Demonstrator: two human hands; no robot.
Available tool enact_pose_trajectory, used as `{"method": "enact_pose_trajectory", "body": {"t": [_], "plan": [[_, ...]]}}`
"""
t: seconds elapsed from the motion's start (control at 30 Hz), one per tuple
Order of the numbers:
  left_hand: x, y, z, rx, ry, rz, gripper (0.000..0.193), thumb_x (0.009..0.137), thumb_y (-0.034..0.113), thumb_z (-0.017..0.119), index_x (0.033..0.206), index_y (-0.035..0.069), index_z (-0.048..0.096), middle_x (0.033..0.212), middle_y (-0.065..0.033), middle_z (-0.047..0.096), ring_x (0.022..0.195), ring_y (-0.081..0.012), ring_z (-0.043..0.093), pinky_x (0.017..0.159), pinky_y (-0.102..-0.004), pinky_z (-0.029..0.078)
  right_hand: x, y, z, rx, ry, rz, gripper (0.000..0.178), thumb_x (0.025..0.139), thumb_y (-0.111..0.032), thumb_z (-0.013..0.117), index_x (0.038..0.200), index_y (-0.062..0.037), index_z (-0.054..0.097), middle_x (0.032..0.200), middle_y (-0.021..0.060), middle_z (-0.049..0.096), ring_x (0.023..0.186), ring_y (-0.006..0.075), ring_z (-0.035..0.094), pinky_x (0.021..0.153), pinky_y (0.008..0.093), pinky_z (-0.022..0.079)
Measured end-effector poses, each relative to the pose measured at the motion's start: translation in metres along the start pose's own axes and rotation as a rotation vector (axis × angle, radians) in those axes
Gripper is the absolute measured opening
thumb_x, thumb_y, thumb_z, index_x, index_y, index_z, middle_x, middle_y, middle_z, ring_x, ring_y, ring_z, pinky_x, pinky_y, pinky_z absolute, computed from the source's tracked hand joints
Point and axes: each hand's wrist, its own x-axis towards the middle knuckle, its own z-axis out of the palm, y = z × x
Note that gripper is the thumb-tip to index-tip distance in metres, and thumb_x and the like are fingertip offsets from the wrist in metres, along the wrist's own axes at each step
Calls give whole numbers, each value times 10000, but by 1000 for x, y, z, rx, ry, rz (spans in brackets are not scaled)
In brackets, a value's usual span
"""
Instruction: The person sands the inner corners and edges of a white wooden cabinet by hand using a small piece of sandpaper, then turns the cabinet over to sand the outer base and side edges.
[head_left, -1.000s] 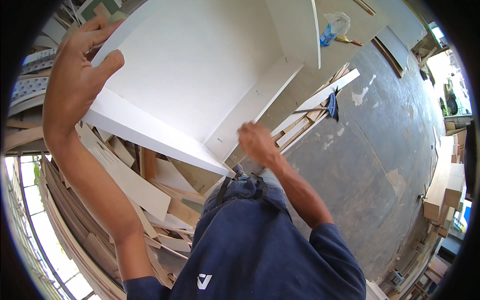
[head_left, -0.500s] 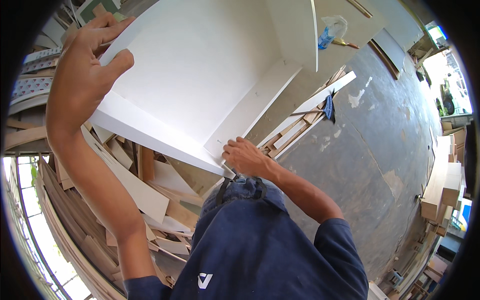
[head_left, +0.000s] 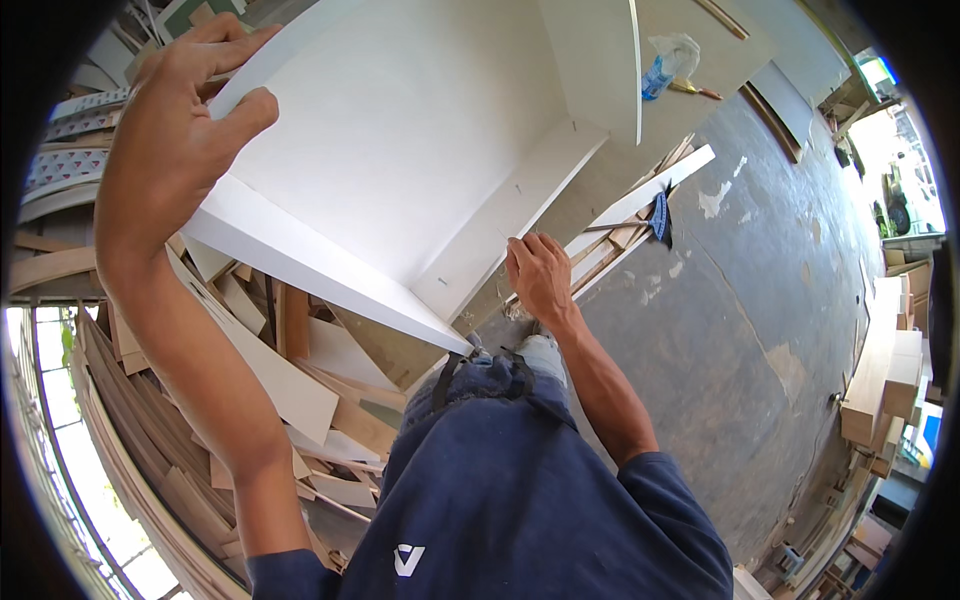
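A large white open-fronted cabinet box (head_left: 400,130) takes up the upper middle, its shallow side boards standing up around a flat white panel. My left hand (head_left: 190,120) is closed over its left edge, thumb toward the inside and fingers at the far side. My right hand (head_left: 542,275) is at the outer edge of the right-hand white board (head_left: 490,235), fingers curled together. Whatever they pinch, if anything, is too small to make out. Several small thin marks or pins show along that board's inner face.
Wood offcuts (head_left: 270,385) pile up on the left. To the right, long strips (head_left: 650,185) lie by a blue fan-shaped tool head (head_left: 660,215). A blue bottle in a clear bag (head_left: 655,78) and a brush (head_left: 695,90) rest farther back. Boards (head_left: 870,370) line the far right.
My right hand has moved away from the near corner, farther along the right-hand board. My left hand keeps its hold; the cabinet box has barely shifted.
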Motion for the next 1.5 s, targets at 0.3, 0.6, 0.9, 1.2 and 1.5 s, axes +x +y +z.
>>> {"method": "enact_pose_trajectory", "body": {"t": [0.3,0.6,0.9,1.2,1.5], "plan": [[3,-12,5,-32,-44,-11,495,835,145,719,1323,64,698,1373,-210,566,1220,-293,608,1095,-390,474,-45,-49,34,257,95,-219,60,852,-75,702,898,-36,699,819,92,647,800,250,625,722,418,515],[1,1,-1,-27,-61,15,497,842,161,710,1320,29,689,1352,-208,584,1190,-289,619,1072,-383,483,-44,-55,34,332,-17,-303,134,820,-51,725,946,-28,687,840,84,641,807,252,620,757,397,502],[-1,-8,4,16,5,18,509,842,199,717,1320,27,690,1348,-202,586,1156,-294,641,1068,-382,489,-43,-45,32,334,73,-367,120,793,-13,754,879,-59,684,833,66,670,787,244,642,748,383,526],[-2,-13,2,54,-8,16,499,842,200,718,1319,53,699,1366,-201,575,1232,-310,597,1087,-382,477,-30,-53,22,309,-236,-404,98,798,-111,720,863,-65,662,922,85,645,915,247,621,867,388,472],[0,-12,6,110,-1,29,519,831,212,711,1324,49,695,1411,-206,576,1234,-331,588,1078,-385,481,2,-54,-5,24,-411,-272,90,856,-141,658,872,-61,695,939,84,647,975,239,614,913,419,466]]}}
